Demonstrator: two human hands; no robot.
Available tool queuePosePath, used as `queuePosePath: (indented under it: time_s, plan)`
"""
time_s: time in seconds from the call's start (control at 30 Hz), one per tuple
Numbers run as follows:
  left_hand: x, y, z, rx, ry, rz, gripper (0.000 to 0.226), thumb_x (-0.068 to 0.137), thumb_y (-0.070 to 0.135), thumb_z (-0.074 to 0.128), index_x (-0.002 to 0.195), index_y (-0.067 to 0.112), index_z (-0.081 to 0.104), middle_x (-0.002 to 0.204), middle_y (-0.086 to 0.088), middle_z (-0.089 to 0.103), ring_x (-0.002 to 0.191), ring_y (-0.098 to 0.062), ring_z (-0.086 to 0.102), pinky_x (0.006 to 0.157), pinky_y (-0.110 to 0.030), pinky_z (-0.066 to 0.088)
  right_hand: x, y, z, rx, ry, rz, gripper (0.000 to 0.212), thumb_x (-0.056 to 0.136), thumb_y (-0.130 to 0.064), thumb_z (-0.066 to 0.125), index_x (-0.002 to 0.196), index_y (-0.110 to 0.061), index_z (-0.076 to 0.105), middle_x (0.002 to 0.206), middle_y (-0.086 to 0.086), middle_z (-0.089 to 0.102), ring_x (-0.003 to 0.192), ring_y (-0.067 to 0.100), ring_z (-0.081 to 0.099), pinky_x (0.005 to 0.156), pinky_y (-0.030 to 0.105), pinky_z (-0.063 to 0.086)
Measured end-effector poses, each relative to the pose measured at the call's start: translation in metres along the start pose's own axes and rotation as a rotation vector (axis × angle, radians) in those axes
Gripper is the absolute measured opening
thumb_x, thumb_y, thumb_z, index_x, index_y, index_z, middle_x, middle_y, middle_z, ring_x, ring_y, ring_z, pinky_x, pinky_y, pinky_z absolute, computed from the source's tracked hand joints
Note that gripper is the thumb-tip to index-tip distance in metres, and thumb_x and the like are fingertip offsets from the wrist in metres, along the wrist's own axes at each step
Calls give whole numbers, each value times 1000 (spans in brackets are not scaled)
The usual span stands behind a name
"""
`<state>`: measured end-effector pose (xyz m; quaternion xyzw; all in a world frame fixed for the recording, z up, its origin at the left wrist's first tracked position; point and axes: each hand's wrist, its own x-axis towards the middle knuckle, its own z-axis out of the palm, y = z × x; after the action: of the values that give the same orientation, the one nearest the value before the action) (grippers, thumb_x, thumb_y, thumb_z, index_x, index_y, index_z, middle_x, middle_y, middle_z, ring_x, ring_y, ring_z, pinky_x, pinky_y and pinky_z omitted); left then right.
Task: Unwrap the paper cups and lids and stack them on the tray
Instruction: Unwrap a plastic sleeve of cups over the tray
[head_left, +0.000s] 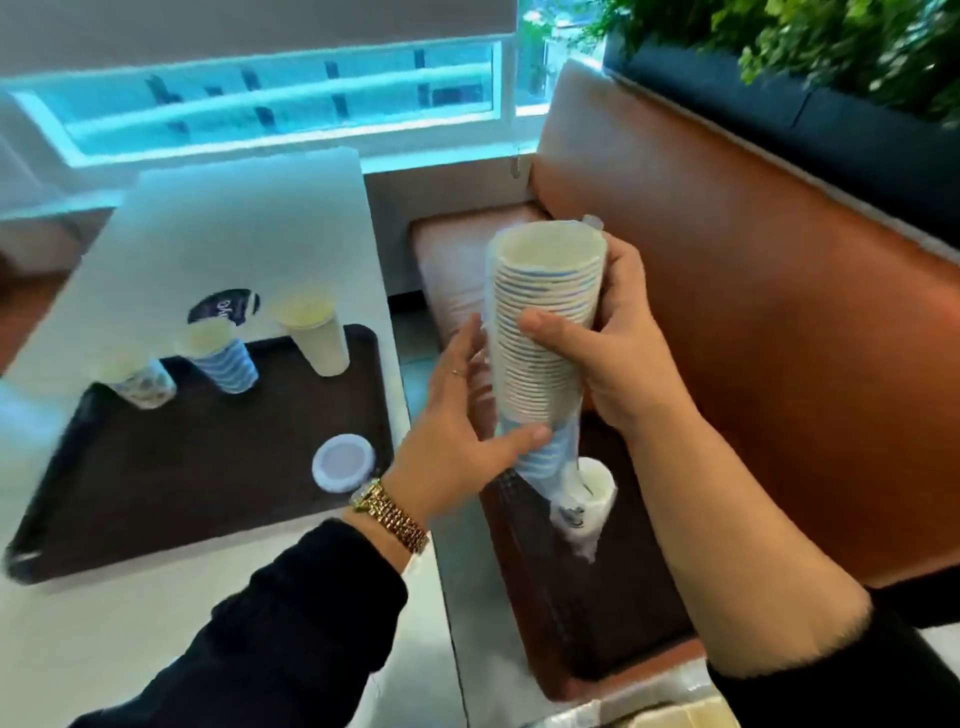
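Nearest the camera, at the bottom of the frame, two dark sleeves lead up to the hands. The left hand (462, 415), with a gold watch (389, 514) at the wrist, is closed around the lower part of a tall stack of cups (543, 332) right of centre, thumb across the front. The right hand (618, 348) grips the same stack higher up, thumb pressed on its front and fingers curled behind.

The stack is held in the air over the gap between the table and the orange bench (753, 364), tilted with its open mouth toward the top. A clear plastic wrap (569, 499) hangs bunched around its lower end, so the sleeve looks partly peeled off, not yet free. Below the wrap sits another cup (597, 480) on a second dark tray (587, 597) on the bench seat.

In the left half of the frame, the dark tray (182, 478) lies on the white table (260, 218). On it stand three short groups of cups (223, 356) along its far edge and a white lid (343, 462) near its right edge.

By my reading the work is partway: some cups and a lid are placed; this stack still needs its wrap pulled off and to be set down.
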<state>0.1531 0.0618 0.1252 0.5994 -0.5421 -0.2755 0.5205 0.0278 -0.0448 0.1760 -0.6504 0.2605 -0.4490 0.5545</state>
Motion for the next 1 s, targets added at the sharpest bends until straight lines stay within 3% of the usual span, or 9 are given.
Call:
queuePosePath:
  time_s: [0.1,0.27,0.4,0.47,0.6,0.73,0.87,1.0]
  plan:
    - [-38,-20,-40,-13,139,-56,119,63,38,88,153,19,12,149,2,38,132,-3,44,105,-21,41,0,-12,75,78,-97,1,100,54,-36,89,138,-21,36,134,12,56,123,27,58,104,54,46]
    - [-104,-48,-129,-19,452,-133,98,63,26,88,138,29,24,127,25,45,113,15,50,87,-5,42,-25,-5,212,51,-288,5,97,61,-42,84,143,-29,34,137,4,54,124,20,56,104,52,47]
    - [-168,-80,-217,79,635,-220,91,55,46,88,125,26,35,117,21,52,105,12,55,82,-5,44,-58,0,321,45,-469,27,95,62,-41,83,142,-31,32,136,-1,54,124,14,55,105,46,47]
    - [-200,-96,-261,115,715,-281,89,52,44,90,122,28,37,115,20,54,106,5,57,83,-10,46,-74,-1,374,37,-553,34,94,61,-37,83,139,-33,31,137,-2,51,125,10,53,107,42,45]
    - [-252,-126,-335,188,797,-403,92,58,36,92,128,38,33,124,17,51,112,3,52,93,-25,48,-102,2,460,-9,-725,24,99,68,-20,88,143,-32,25,142,-4,42,130,13,44,110,35,41]
    - [-288,-143,-379,188,846,-465,87,60,25,92,126,30,36,122,8,54,110,-11,55,95,-34,48,-125,10,517,-79,-805,8,101,72,-20,87,146,-33,19,141,-8,36,129,8,39,106,24,36]
    - [-307,-162,-397,161,789,-514,85,61,21,92,125,28,36,116,12,55,108,-9,56,94,-32,49,-140,23,544,-142,-793,14,94,72,-23,86,142,-35,25,132,-12,41,126,8,43,110,36,42]
    - [-309,-170,-404,130,772,-510,86,61,23,92,125,29,35,116,17,54,108,-3,55,93,-28,48,-146,24,552,-206,-788,-27,89,73,-27,84,138,-40,25,128,-19,37,124,4,40,109,37,43]
